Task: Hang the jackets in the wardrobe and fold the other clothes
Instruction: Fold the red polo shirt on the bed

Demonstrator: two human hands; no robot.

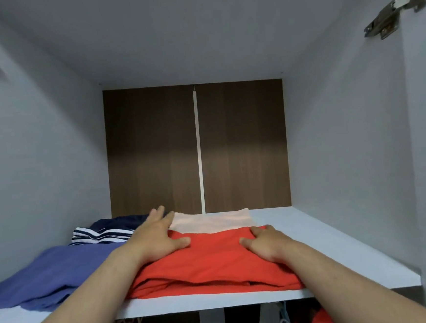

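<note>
Red cloth (214,260), folded, lies on the wardrobe shelf (341,248) at its front edge, about mid-width. Its long axis runs left-right along the shelf front; the thick layered edge faces me and the far edge points at the brown back panel (152,153).

My left hand (157,238) lies flat on the far left corner, fingers straight and spread, thumb on the red, fingertips reaching past it. My right hand (264,244) is on the far right part, fingers curled over the far edge and gripping it, thumb on top.

White cloth (211,221), folded flat, sits just behind the red, touching it. Blue cloth (57,270) lies loose to the left, touching the red's left side. Striped cloth (103,233), navy and white, is behind the blue. Hinge (394,12) at upper right. Under the shelf some hanging clothes (321,318) show, mostly cut off.
</note>
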